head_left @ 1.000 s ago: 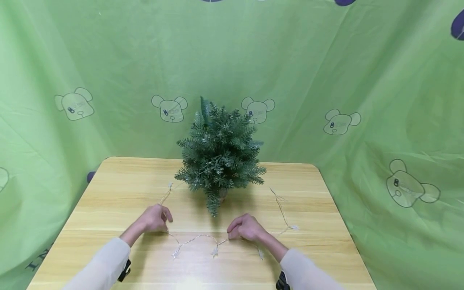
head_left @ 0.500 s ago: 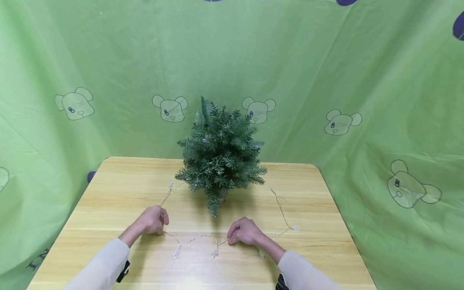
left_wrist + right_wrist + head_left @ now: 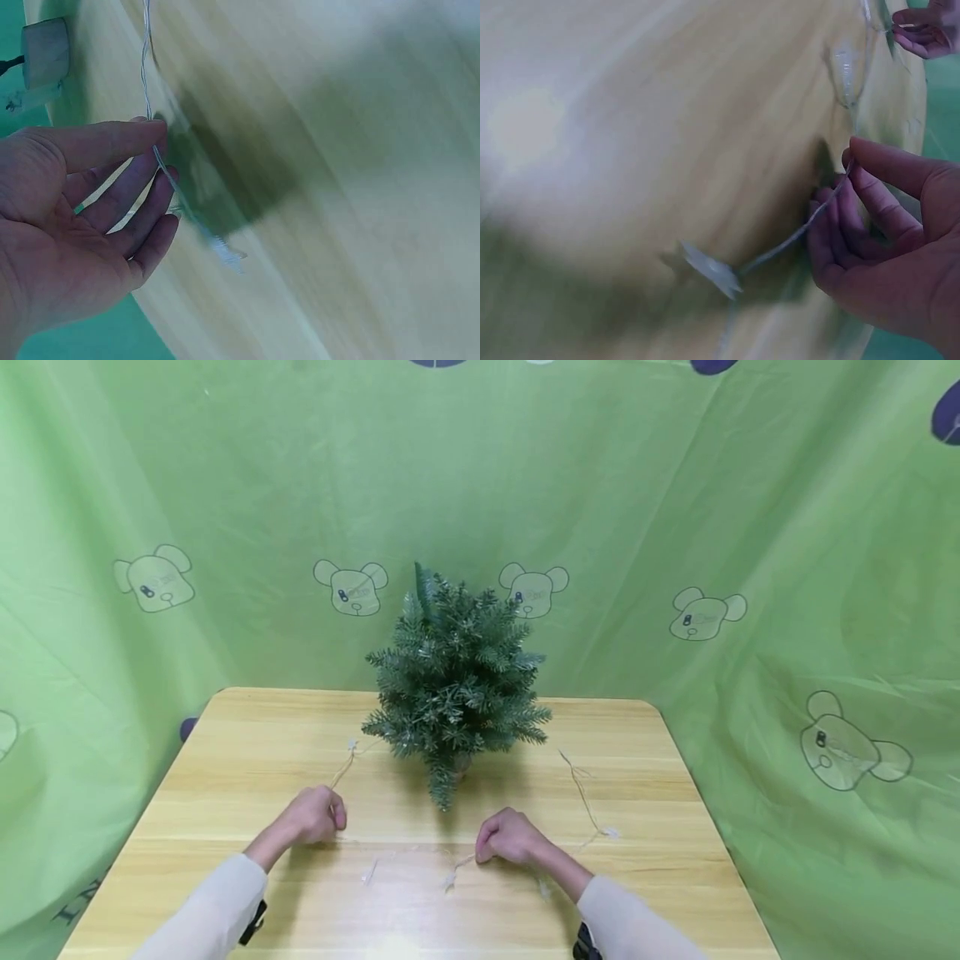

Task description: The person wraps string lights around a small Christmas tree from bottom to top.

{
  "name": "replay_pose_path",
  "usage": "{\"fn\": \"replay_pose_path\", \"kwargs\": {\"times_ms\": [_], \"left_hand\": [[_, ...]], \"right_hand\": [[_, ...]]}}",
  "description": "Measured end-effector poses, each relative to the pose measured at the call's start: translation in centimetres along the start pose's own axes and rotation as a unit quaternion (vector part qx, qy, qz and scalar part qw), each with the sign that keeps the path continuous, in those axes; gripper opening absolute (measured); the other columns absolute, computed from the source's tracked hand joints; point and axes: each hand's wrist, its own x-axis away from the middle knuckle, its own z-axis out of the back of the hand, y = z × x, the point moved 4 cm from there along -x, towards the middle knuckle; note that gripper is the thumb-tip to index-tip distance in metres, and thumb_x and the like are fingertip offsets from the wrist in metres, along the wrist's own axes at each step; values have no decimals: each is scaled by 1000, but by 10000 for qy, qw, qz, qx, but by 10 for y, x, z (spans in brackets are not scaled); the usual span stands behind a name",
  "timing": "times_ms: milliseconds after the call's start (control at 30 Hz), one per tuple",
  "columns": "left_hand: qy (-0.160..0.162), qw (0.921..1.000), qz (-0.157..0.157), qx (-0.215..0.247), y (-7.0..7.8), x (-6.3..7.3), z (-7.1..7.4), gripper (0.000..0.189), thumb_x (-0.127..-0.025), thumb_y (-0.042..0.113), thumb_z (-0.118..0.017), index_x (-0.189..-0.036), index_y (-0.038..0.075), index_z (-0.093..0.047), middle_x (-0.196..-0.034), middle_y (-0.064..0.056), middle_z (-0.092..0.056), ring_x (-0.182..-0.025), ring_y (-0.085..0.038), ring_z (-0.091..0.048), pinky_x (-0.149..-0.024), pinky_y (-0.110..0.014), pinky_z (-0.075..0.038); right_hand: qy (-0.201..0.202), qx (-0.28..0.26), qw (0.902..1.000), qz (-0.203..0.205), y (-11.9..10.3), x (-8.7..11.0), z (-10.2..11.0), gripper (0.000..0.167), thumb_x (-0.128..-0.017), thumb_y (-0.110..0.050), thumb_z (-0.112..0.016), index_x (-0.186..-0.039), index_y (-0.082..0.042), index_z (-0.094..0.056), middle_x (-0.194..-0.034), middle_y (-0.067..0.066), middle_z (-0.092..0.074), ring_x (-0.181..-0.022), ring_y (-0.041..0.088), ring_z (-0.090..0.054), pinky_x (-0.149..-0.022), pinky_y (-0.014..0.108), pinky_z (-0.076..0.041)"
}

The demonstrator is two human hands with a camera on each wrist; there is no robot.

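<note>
A string of fairy lights with small star-shaped lights runs between my two hands, in front of a small artificial Christmas tree. My left hand pinches its wire between thumb and fingertips, and a pale star hangs just below the fingers. My right hand pinches the twisted wire too, with one star on the near side of the grip and another star beyond it. In the head view the stars between the hands look blurred.
Everything is on a light wooden table. More of the string's wire lies to the right of the tree, ending near a star. Another star lies left of the tree. A green curtain with bear heads surrounds the table.
My left hand has shifted slightly left, and my right hand a little right and nearer. The stretch of string between them has shifted slightly and now looks blurred. The tree has stayed put.
</note>
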Motion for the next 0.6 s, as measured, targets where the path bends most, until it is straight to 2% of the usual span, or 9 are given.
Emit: {"fn": "replay_pose_path", "kwargs": {"times_ms": [233,333,433,600], "left_hand": [[-77,9992,-73,-397,0,1,16,24,-71,-15,-64,-80,5,-72,-83,-8,-70,-73,-22,-59,-67,-35,-57],[-234,9990,-197,-332,3,2,20,16,-73,-11,-68,-79,4,-71,-80,-7,-70,-73,-21,-60,-72,-37,-58],[-419,9981,-381,-247,9,4,24,8,-77,-5,-70,-81,2,-70,-80,-7,-68,-73,-21,-60,-72,-36,-57],[-750,9951,-610,-199,21,7,33,5,-81,-1,-71,-86,0,-68,-81,-8,-67,-75,-23,-62,-73,-37,-57]], "right_hand": [[-194,-45,9997,-117,-7,5,32,7,-80,-4,-73,-87,-3,-73,-78,7,-71,-70,16,-59,-67,30,-51],[-305,-103,9994,-81,-14,7,47,10,-81,-3,-71,-90,0,-72,-77,13,-70,-64,19,-58,-62,31,-52],[-402,-53,9992,-49,-23,10,61,14,-78,-1,-68,-92,2,-71,-78,15,-71,-65,22,-61,-61,32,-52],[-552,198,9982,-134,-32,18,80,16,-75,0,-65,-90,1,-71,-79,12,-71,-68,22,-62,-63,30,-50]]}}
